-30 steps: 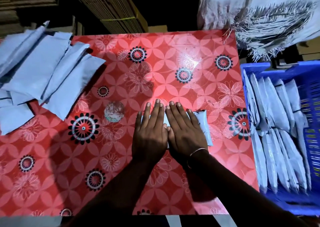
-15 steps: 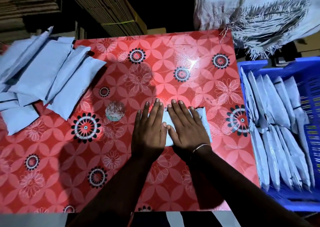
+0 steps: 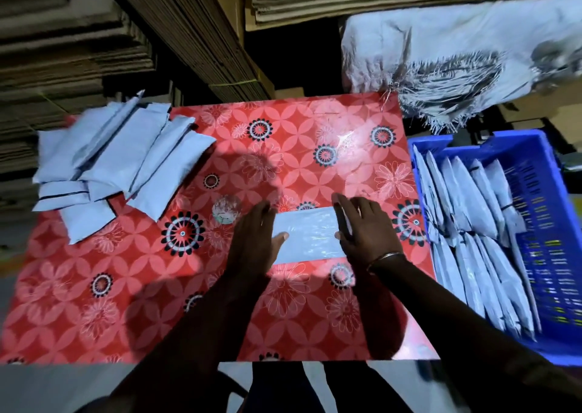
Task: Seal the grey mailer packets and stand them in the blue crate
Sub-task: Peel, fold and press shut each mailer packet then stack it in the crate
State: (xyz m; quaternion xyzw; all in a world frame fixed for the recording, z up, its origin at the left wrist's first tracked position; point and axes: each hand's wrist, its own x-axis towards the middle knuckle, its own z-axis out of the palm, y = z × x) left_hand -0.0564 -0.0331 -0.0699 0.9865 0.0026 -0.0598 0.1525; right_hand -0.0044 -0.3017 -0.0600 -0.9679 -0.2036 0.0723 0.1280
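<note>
A grey mailer packet (image 3: 307, 236) lies flat on the red flowered table (image 3: 132, 302), near its middle right. My left hand (image 3: 255, 239) presses flat on the packet's left end and my right hand (image 3: 367, 233) presses flat on its right end, fingers spread. The stretch of packet between the two hands shows bare. A pile of several more grey packets (image 3: 119, 167) rests at the table's far left corner. To the right of the table stands the blue crate (image 3: 548, 223), with several grey packets (image 3: 472, 223) standing on edge in rows inside it.
Stacks of flattened cardboard (image 3: 189, 28) rise behind the table. A large white woven sack (image 3: 456, 53) with a frayed edge lies behind the crate. The table's near edge runs along the bottom, with grey floor below it.
My hands were side by side over the packet's middle; they have slid apart to its two ends, uncovering the centre. The camera has pulled back and tilted.
</note>
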